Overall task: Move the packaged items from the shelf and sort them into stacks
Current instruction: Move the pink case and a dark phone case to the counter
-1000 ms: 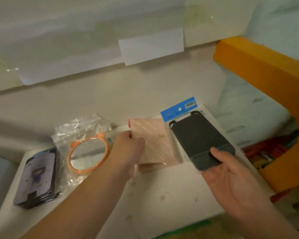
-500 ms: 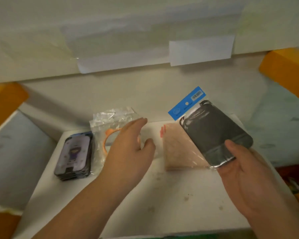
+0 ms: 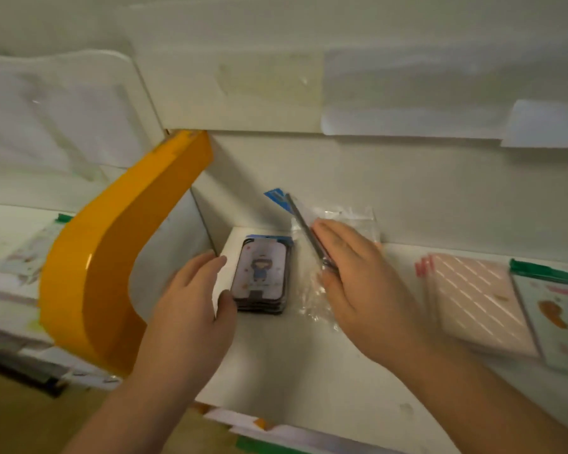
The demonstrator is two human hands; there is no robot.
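Two hands at work: right hand (image 3: pixel 358 276) pinches the edge-on case (image 3: pixel 304 226), best lowered flat onto the stack (image 3: pixel 263 273) beside the relaxed, empty left hand (image 3: pixel 191 299).

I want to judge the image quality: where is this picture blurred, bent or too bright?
Head view: the right hand and its blue-topped package are motion-blurred; the wide lens bends the orange bracket; dim light, faint glare on the clear bag.

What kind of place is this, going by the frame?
Probably a shop's stockroom or display shelving. A white shelf holds a stack of packaged phone cases, pink packets and a green-topped packet, with an orange shelf bracket alongside.
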